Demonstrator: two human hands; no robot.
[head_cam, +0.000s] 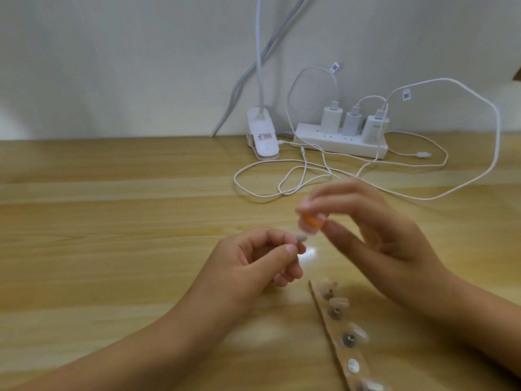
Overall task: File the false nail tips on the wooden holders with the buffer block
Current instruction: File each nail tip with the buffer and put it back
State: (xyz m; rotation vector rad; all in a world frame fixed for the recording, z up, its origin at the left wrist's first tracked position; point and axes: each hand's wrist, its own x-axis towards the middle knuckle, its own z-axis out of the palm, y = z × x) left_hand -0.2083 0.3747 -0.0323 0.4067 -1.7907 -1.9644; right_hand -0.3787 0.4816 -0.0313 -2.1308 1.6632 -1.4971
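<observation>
Light is bright and even; a small glare spot lies on the tabletop (112, 221), and the right hand (375, 230) is blurred (wide-angle edges bend slightly).

The left hand (253, 261) and right hand (389, 238) are seen bare, as are the forearms (146, 340); fingernails (291, 249) are kept short.

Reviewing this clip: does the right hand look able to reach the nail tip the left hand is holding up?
Probably yes. The right hand pinches the buffer block just above and right of the nail tip that the left hand pinches, with only open air between them.
</observation>
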